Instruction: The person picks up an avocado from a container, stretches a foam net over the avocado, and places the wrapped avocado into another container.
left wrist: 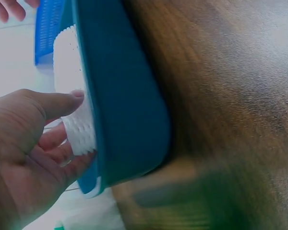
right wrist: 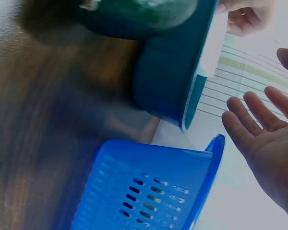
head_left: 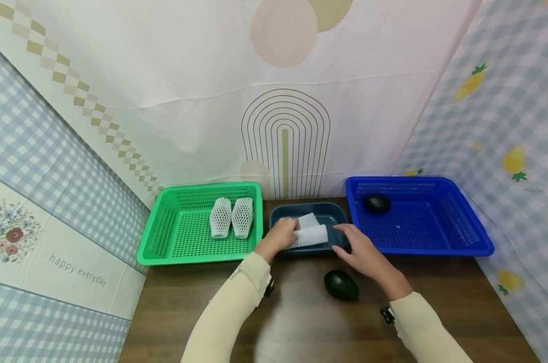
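My left hand (head_left: 282, 233) pinches a white foam net sleeve (head_left: 314, 235) between thumb and fingers at the dark teal tray (head_left: 339, 210). In the left wrist view, the thumb lies on one side of the sleeve (left wrist: 81, 129) and fingers on the other. More white foam netting (head_left: 308, 220) lies behind it in the tray. My right hand (head_left: 360, 250) is at the tray's right end, its fingers spread and holding nothing; the right wrist view shows the bare palm (right wrist: 273, 139). A dark green avocado (head_left: 341, 285) lies on the table in front of the tray, near the right hand.
A green basket (head_left: 201, 259) at the left holds two white net-covered pieces (head_left: 231, 218). To the right, a blue basket (head_left: 419, 250) contains one dark avocado (head_left: 377, 203). Printed cloth hangs behind and along both sides of the wooden table (head_left: 296, 327).
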The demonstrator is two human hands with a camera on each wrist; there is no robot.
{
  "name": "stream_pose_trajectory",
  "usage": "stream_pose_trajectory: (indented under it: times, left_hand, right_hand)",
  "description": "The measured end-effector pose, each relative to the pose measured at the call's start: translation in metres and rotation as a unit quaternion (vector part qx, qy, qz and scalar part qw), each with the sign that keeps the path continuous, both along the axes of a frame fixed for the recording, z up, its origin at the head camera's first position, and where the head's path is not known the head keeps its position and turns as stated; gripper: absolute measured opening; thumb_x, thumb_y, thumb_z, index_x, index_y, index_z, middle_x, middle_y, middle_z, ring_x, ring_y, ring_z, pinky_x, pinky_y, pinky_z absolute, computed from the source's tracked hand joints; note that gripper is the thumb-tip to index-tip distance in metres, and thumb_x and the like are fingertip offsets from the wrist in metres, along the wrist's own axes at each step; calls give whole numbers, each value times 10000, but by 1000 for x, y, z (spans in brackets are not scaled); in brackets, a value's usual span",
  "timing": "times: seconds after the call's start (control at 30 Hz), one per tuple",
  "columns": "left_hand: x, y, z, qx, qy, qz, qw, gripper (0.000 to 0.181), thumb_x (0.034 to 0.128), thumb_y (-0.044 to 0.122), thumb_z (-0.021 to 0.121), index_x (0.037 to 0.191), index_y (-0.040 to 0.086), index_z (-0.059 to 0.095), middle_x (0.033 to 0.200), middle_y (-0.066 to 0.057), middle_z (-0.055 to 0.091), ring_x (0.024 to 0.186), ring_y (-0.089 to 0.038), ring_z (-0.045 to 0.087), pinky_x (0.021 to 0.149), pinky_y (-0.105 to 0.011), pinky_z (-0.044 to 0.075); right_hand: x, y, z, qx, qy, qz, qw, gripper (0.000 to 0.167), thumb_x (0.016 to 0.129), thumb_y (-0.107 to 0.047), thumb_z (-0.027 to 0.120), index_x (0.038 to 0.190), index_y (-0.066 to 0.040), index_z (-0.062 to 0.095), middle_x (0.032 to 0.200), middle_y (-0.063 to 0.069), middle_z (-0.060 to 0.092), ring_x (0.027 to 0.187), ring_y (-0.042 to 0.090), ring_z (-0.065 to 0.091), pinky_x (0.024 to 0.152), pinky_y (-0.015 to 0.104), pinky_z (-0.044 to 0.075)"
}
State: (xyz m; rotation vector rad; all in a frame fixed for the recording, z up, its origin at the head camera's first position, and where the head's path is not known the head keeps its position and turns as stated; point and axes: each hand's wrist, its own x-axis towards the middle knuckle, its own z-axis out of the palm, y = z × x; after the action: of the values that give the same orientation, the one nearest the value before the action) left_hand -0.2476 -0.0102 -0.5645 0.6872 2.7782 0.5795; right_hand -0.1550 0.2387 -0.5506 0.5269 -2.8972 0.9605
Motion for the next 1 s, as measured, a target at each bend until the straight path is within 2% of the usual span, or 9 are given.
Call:
stream_pose_trajectory:
  times: [0.27, 0.47, 0.6, 0.7, 0.9, 1.0]
  left_hand:
    - [13, -9, 22, 814, 270, -15, 9963, 109, 987, 107, 686, 1083, 78, 645, 1073, -79, 679, 968, -193, 617, 878, -362, 549]
    - [28, -16, 36, 1189, 624, -104, 9909, 135, 984, 131, 703, 1093, 92, 634, 1083, -64, 670, 996, -195, 639, 873, -351, 559]
    - [37, -17, 42, 1448, 782, -160, 9862, 137, 974, 124, 716, 1077, 98, 630, 1077, -58, 668, 998, -192, 644, 867, -344, 565]
    - [43, -16, 46, 1554, 895, -221, 9835, 147, 963, 120, 728, 1067, 100, 625, 1071, -54, 666, 986, -187, 636, 861, -339, 568]
    - [53, -13, 54, 1497, 1129, -358, 9816, 183, 948, 126, 747, 1075, 104, 619, 1094, -56, 680, 998, -190, 641, 878, -350, 573]
    - [57, -11, 56, 1501, 1144, -385, 9813, 198, 947, 135, 750, 1090, 109, 616, 1117, -61, 687, 1015, -196, 642, 899, -362, 578]
  right_hand:
    - [-10, -3, 18, -511, 22, -333, 9981, 492, 957, -162, 740, 1396, -57, 544, 1313, 170, 616, 1201, 336, 626, 985, 532, 545]
    - [-15, -6, 27, -778, 148, -487, 9957, 380, 944, -140, 756, 1292, -53, 631, 1251, 133, 657, 1155, 305, 653, 971, 508, 557]
    - [-18, -8, 30, -991, 91, -500, 9938, 351, 938, -133, 765, 1261, -55, 651, 1217, 126, 690, 1112, 288, 672, 955, 491, 567]
    - [-19, -10, 32, -1174, 120, -478, 9919, 317, 931, -128, 772, 1225, -64, 670, 1182, 119, 714, 1066, 271, 691, 929, 481, 580]
    - [-16, -13, 38, -1546, 607, -225, 9858, 247, 915, -84, 779, 1155, -52, 725, 1107, 112, 751, 978, 229, 716, 850, 446, 606]
    - [-15, -14, 42, -1576, 584, -123, 9857, 248, 914, -79, 778, 1155, -39, 734, 1114, 126, 755, 961, 220, 716, 838, 418, 609]
